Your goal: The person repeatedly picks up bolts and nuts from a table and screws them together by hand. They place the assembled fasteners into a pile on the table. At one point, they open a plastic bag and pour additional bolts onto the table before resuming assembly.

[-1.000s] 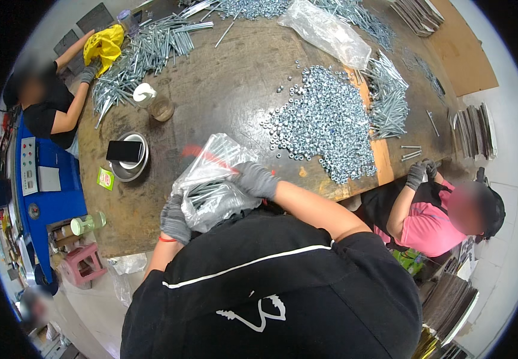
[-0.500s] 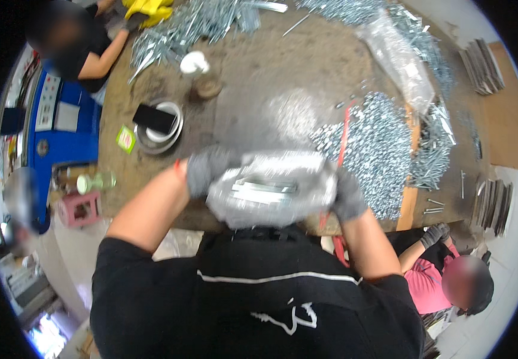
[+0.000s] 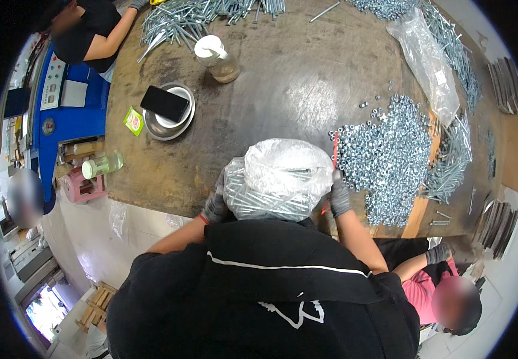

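Between the grey-gloved left hand [image 3: 215,203] and grey-gloved right hand [image 3: 341,196], a rounded, clear plastic bag [image 3: 276,160] of slender silver bolts [image 3: 259,201] is gripped by curled, partly hidden fingers [image 3: 336,181], its long axis running hand to hand.

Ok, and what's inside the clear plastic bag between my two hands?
Inside the clear plastic bag, many long silvery metal rods show through the plastic, bunched together. Crumpled plastic covers part of the contents, and anything beneath those rods can't be seen.
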Available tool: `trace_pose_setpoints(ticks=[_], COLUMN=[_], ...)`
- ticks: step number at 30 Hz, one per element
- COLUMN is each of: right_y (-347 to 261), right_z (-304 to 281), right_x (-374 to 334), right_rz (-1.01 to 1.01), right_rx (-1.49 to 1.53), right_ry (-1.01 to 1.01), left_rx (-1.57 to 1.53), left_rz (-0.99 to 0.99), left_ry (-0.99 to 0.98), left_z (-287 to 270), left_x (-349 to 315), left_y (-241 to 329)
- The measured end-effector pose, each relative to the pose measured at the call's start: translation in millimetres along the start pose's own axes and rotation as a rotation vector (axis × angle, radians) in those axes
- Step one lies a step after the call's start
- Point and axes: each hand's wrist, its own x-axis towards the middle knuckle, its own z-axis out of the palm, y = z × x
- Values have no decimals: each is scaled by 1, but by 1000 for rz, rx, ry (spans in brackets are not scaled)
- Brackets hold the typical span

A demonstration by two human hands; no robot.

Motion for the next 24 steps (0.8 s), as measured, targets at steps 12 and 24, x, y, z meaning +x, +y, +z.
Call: trace_pose_setpoints(ticks=[12, 24], right_y=[17, -36], right_z=[59, 29], right_x=[-20, -26], right_rz=[53, 325], right_rx=[57, 123], right_ry=[70, -145], left_rx=[-68, 763], left_rz=[280, 133], left_ry=[-92, 95], left_z=[-34, -1], left_x=[87, 141], left_y=[-8, 88])
